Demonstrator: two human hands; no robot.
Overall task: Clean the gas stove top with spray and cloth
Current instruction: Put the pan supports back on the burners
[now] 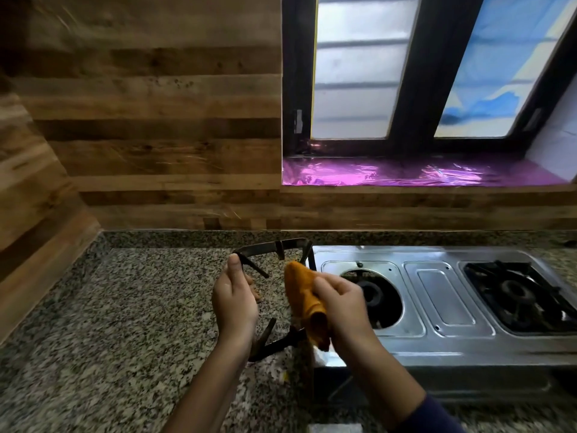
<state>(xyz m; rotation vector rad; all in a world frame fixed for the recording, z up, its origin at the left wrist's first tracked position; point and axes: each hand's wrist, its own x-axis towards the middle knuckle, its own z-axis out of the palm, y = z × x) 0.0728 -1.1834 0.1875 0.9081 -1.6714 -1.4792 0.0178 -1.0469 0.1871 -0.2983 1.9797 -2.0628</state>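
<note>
A steel two-burner gas stove (443, 295) stands on the granite counter at the right. Its left burner (371, 293) is bare, without its grate. That black pan-support grate (274, 246) is lifted over the counter just left of the stove, and my left hand (234, 303) grips its left side. My right hand (342, 303) holds a bunched orange cloth (304, 300) against the grate's right side. No spray bottle is in view.
The right burner keeps its black grate (518, 296). The speckled granite counter (125, 323) stretches to the left. Wood-look walls close off the back and left. A window with a purple-lined sill (406, 175) sits above the stove.
</note>
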